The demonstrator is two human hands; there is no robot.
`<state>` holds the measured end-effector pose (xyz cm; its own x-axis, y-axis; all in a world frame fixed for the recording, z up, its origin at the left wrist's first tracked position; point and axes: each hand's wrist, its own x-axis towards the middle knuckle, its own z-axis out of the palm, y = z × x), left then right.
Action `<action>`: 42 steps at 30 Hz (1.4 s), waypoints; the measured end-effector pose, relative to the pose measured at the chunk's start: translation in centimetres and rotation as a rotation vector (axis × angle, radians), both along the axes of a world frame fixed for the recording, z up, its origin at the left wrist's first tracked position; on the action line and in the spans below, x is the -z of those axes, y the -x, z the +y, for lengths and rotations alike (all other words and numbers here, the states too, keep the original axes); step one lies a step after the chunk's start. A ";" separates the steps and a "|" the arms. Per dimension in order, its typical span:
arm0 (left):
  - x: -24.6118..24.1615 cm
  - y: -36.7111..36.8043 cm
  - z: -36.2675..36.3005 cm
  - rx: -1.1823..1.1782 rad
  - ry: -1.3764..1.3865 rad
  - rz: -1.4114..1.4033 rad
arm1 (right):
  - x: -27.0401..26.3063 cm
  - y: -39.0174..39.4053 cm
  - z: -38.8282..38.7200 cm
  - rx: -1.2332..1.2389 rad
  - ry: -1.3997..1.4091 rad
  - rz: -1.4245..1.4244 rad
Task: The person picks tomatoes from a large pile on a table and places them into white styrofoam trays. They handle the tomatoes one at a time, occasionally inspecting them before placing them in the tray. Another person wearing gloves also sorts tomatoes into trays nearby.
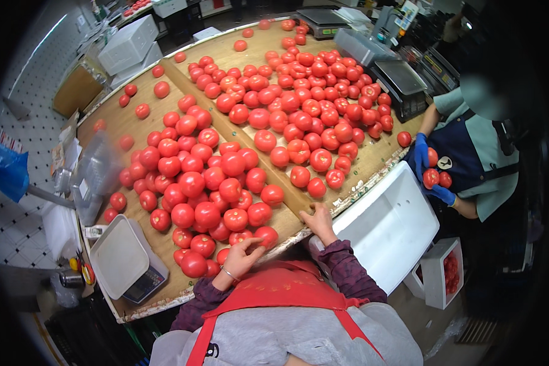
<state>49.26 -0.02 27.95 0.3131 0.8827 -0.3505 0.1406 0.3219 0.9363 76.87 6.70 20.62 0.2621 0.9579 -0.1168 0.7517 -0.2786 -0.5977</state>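
Note:
A heap of red tomatoes [201, 183] lies on the near-left part of a wooden sorting table [274, 224]. My left hand [241, 258] is at the heap's front edge, thumb and forefinger apart. Its fingertips are by a tomato [266, 237], and whether they touch it is unclear. At the front end of the wooden divider [238, 137], my right hand [320, 222] rests with fingers apart and nothing visible in it. A second, wider heap of tomatoes [311, 105] covers the table beyond the divider.
A digital scale [121, 258] stands at the left corner; another scale [400, 78] is at the far right. A white foam box [384, 228] adjoins the table's front edge at right. A co-worker's blue-gloved hands [422, 153] hold several tomatoes. A clear plastic container [94, 178] sits left.

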 end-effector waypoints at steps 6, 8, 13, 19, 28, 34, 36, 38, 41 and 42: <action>-0.4 1.0 -0.1 0.023 -0.042 0.055 | -1.2 0.2 1.9 -0.102 0.029 -0.255; -0.8 1.4 -0.2 0.040 -0.046 0.080 | -1.3 0.3 2.1 -0.155 -0.003 -0.309; -1.1 2.7 -0.2 0.051 -0.085 0.113 | -1.3 0.0 2.5 -0.185 0.166 -0.312; -1.2 7.2 -2.3 -0.187 -0.027 0.107 | -0.6 2.1 3.3 0.000 -0.112 0.287; -2.3 14.6 -10.8 -0.745 -0.479 0.488 | 2.0 8.0 7.9 -0.005 -0.209 0.812; 1.2 14.2 -10.8 -0.897 -0.210 0.240 | 2.3 9.3 10.8 -0.078 -0.085 0.848; 1.6 13.6 -9.6 -0.884 -0.200 0.217 | 1.2 10.0 11.9 -0.118 -0.024 0.724; 1.7 13.7 -8.1 -0.909 -0.177 0.242 | -0.4 10.9 12.6 -0.259 -0.025 0.438; 1.8 14.5 -7.2 -0.858 -0.198 0.505 | -2.7 12.3 13.3 -0.244 0.037 0.286; 2.2 15.0 -6.9 -0.842 -0.254 0.649 | -3.3 12.5 13.5 -0.233 0.114 0.285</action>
<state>34.28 -6.96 25.79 -0.6035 0.7973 -0.0082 0.4571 0.3544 0.8158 64.34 20.21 23.94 -0.0197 0.9647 -0.2626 0.6110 -0.1963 -0.7669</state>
